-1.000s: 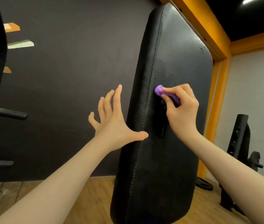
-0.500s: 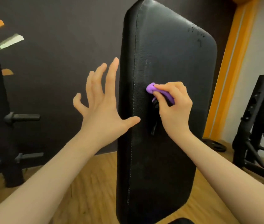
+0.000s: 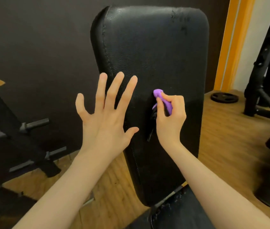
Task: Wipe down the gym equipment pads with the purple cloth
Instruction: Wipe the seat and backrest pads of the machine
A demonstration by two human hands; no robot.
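Observation:
A tall black back pad [image 3: 154, 52] stands upright in front of me, its leather scuffed near the top right corner. My right hand [image 3: 170, 119] grips a bunched purple cloth [image 3: 159, 96] and presses its tip against the middle of the pad. A dark strip hangs on the pad just below the cloth. My left hand [image 3: 108, 113] is spread wide with straight fingers at the pad's left edge, fingertips and thumb over the seam; whether it touches the pad is unclear. A black seat pad [image 3: 177, 210] shows at the bottom.
A black weight rack with grey pegs [image 3: 32, 124] stands at the left against the dark wall. At the right are an orange door frame [image 3: 231, 45], a weight plate [image 3: 224, 97] on the wooden floor and another black machine [image 3: 266, 66].
The view has dropped and swung, so the pad now faces me squarely. My left hand has moved right, over the pad's left edge. My right hand still holds the cloth against the pad's middle.

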